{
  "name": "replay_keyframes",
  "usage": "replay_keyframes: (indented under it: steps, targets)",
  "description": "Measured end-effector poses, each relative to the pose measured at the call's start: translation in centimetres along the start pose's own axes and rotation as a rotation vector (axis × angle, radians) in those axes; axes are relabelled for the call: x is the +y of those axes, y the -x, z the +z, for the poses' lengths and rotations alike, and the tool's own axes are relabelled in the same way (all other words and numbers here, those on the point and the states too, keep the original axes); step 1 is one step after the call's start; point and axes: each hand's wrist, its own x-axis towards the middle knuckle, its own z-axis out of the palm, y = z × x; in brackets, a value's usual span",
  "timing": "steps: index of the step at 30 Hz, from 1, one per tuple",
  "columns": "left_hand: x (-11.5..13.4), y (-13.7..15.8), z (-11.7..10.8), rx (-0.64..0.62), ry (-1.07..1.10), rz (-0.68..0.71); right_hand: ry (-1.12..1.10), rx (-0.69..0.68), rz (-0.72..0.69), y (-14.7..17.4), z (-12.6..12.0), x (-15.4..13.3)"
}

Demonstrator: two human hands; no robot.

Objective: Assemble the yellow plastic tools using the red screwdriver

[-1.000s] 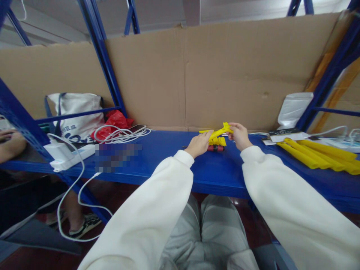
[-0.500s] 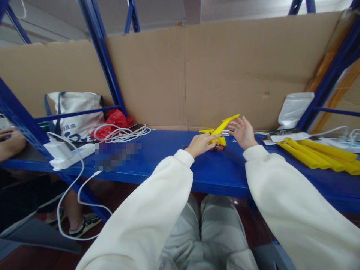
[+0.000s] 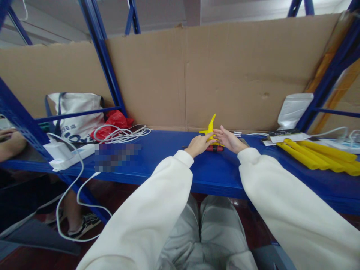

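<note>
My left hand (image 3: 198, 145) pinches the lower part of a yellow plastic piece (image 3: 210, 126), which stands upright and narrows to a tip at the top. Its lower end is partly hidden by my fingers. My right hand (image 3: 228, 139) is beside it with fingers stretched toward the piece; whether they touch it I cannot tell. Below both hands a red and black handle (image 3: 216, 149) lies on the blue tabletop (image 3: 165, 157). Another yellow part is partly visible behind my left hand, too covered to make out.
Several yellow tubes (image 3: 323, 155) lie at the right by a black and white box (image 3: 287, 135). To the left are coiled white cable (image 3: 120, 134), a red bag (image 3: 119, 119), a cloth bag (image 3: 80, 112) and a power strip (image 3: 73, 157). Cardboard (image 3: 225, 75) walls the back; another person's hand (image 3: 12, 140) is far left.
The yellow piece has swung from leaning right to nearly upright in my left hand. My right hand has moved left and lower, closer to my left hand.
</note>
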Motion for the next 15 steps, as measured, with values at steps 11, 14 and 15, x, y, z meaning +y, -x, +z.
replay_keyframes:
  steps: [11,14,15]
  targets:
    - [-1.0,-1.1,0.7,-0.021,0.081,-0.154,0.099,0.181,0.024,-0.1,0.3,-0.1]
    - [-1.5,-1.4,1.1,-0.041,0.109,-0.169,0.285,0.334,0.013,-0.5,0.0,0.2]
    - [-1.7,-1.5,1.3,-0.048,0.118,-0.168,0.350,0.367,0.020,-0.7,-0.1,0.3]
